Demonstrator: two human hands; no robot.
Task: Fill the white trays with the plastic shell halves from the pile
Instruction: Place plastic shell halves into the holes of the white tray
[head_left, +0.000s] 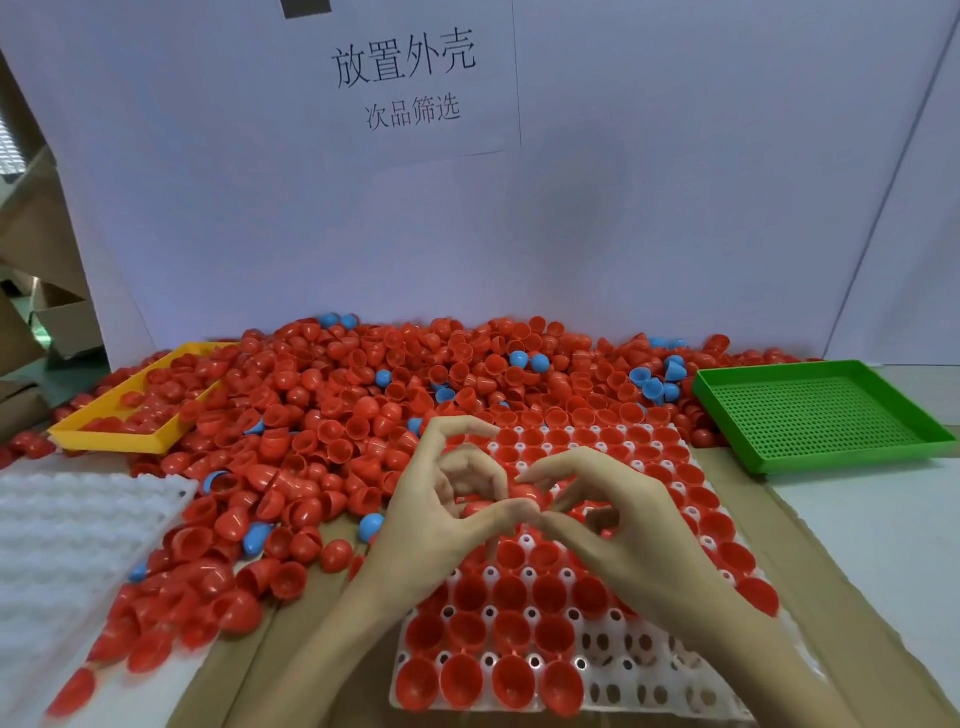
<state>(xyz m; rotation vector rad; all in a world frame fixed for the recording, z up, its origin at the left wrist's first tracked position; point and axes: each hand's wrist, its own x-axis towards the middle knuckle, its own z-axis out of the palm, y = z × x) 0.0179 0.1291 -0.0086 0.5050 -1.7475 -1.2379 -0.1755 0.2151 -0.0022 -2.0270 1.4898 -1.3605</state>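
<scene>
Over tray (691, 462) centre | my left hand (441, 514) and right hand (618, 525) pinch red shell halves (524, 493) | near-right corner cups unfilled; second tray (67, 525) untouched.

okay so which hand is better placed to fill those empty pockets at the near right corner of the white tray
Probably the right hand. Its forearm already crosses the white tray's near right corner, beside the empty pockets. The left hand sits nearer the pile, so it suits fetching shells instead.

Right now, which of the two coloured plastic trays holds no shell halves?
The green perforated plastic tray at the far right: it holds nothing. The yellow plastic tray at the far left holds red shell halves.
</scene>
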